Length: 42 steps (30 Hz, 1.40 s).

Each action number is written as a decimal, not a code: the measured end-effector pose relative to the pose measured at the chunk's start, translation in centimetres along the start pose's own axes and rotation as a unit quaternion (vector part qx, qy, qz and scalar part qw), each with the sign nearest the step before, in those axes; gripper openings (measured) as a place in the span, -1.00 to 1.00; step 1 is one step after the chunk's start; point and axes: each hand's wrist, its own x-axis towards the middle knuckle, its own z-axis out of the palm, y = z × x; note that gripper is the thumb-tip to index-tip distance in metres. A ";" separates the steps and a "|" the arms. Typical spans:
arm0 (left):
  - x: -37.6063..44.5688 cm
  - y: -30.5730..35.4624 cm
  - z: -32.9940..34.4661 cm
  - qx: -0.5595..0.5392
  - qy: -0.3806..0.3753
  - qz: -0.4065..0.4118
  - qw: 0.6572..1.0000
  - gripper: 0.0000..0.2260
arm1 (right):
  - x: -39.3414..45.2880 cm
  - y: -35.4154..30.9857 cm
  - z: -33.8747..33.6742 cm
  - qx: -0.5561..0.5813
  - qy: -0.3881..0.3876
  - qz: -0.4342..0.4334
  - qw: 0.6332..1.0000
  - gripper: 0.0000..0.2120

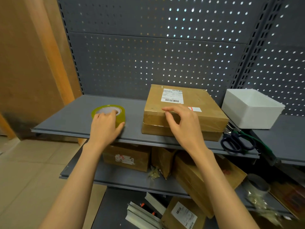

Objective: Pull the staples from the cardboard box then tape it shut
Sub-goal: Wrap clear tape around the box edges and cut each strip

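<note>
Brown cardboard box on grey shelf; right hand loosely curled, apparently empty; left hand grips yellow tape roll.

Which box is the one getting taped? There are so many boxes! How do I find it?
Look at the top grey shelf, not the lower ones. The cardboard box lies flat on it, between the yellow-green tape roll under the left hand and a white foam box. It is the only brown box up there, with a white barcode label on top, and the right hand is at its front edge.
</note>
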 end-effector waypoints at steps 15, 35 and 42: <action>0.2 0.8 -3.2 -0.130 0.089 -0.064 0.985 -0.63 | -0.3 0.1 -0.2 -0.024 -0.018 0.000 1.000 -0.82; -7.3 9.6 -8.7 -0.663 0.068 -0.051 0.743 -0.79 | 0.3 -5.4 -4.6 0.173 -0.036 -0.019 0.984 -0.75; -7.8 9.7 -8.4 -0.630 0.065 -0.004 0.774 -0.82 | -0.7 -5.0 -4.2 0.189 -0.078 -0.012 0.979 -0.70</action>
